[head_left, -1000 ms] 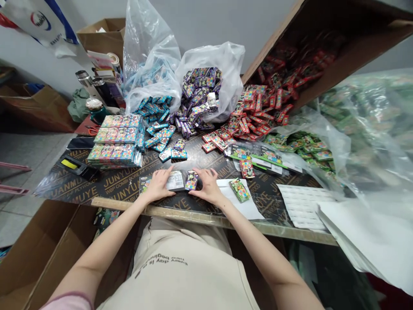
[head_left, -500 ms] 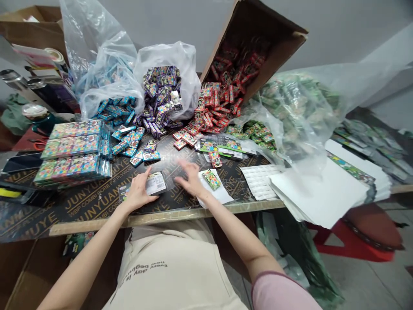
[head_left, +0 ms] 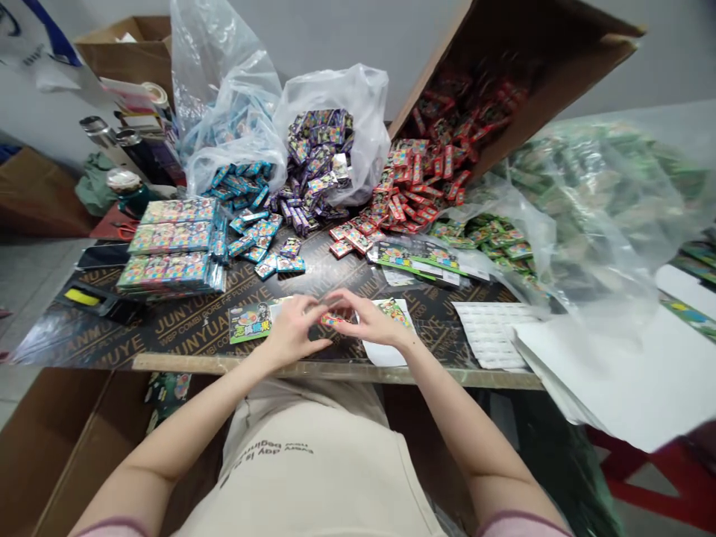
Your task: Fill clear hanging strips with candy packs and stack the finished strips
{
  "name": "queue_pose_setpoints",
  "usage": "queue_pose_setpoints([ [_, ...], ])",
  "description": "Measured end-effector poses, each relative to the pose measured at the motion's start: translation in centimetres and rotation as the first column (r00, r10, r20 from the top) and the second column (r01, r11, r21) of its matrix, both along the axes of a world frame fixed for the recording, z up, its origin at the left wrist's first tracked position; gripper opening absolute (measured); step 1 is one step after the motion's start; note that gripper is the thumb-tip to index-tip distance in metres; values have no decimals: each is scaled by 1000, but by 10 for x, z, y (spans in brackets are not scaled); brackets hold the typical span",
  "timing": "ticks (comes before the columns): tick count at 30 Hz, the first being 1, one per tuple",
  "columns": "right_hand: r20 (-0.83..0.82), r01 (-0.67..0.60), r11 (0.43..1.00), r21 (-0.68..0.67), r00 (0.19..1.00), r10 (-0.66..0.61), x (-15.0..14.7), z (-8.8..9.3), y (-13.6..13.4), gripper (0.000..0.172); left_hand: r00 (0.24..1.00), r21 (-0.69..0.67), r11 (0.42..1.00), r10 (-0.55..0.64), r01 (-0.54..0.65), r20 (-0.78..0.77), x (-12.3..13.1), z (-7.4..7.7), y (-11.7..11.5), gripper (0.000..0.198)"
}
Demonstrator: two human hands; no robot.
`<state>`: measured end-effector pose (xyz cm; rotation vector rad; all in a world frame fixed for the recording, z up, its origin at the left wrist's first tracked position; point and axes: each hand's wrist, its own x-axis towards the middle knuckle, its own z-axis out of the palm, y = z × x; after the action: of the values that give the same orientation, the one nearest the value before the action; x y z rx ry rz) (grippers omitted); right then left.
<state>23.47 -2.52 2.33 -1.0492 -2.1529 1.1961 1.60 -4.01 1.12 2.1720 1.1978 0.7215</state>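
My right hand point(head_left: 363, 319) has its curled fingers closed on a small red candy box point(head_left: 334, 319), partly hidden by the fingers. Against it, my left hand point(head_left: 295, 328) reaches in from the side, fingertips meeting those of the right. Its thumb is stretched out apart from the fingers. Under and beside the left hand lies a clear plastic bag with a printed green and black header card point(head_left: 250, 323); the palm covers part of it. Just right of my right hand, a green candy box point(head_left: 393, 311) rests on a white sheet point(head_left: 385, 353).
Blue boxes point(head_left: 251, 237), purple boxes point(head_left: 318, 160) and red boxes point(head_left: 408, 186) spill across the back of the table point(head_left: 184, 328). A carton point(head_left: 441, 67) stands tilted behind. Stacked filled packs point(head_left: 168, 246) stand left; a white sticker sheet point(head_left: 489, 332) and white papers point(head_left: 620, 358) lie right.
My right hand has taken the red box from beside the header cards and brought it to my left hand. The left hand has shifted right, uncovering the header card. The view has turned left.
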Motion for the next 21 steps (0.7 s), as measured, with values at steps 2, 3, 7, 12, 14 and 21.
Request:
queue_pose_setpoints([
  [2, -33, 44, 996, -80, 998, -47, -19, 0, -2, 36, 998, -147, 989, 37, -31, 41, 3, 4, -5, 22],
  [3, -49, 116, 992, -47, 992, -119, -25, -3, -2, 42, 988, -273, 959, 108, -73, 113, 3, 4, -7, 23],
  [7, -69, 266, 910, 319, 964, -257, -41, -22, -4, 93, 758, -722, 691, 496, -48, 424, -2, -5, -6, 34],
  [12, -13, 247, 840, 482, 961, -275, -53, -32, -11, 75, 770, -703, 709, 478, -54, 422, -15, -16, -1, 44],
  [14, -19, 338, 810, 479, 927, -376, -49, -38, -8, 70, 896, -496, 851, 345, -174, 278, -30, -22, 4, 56],
  [21, 159, 252, 856, 451, 921, -355, -30, -67, 1, 72, 934, -44, 998, 28, -46, -356, -72, -49, 20, 111],
])
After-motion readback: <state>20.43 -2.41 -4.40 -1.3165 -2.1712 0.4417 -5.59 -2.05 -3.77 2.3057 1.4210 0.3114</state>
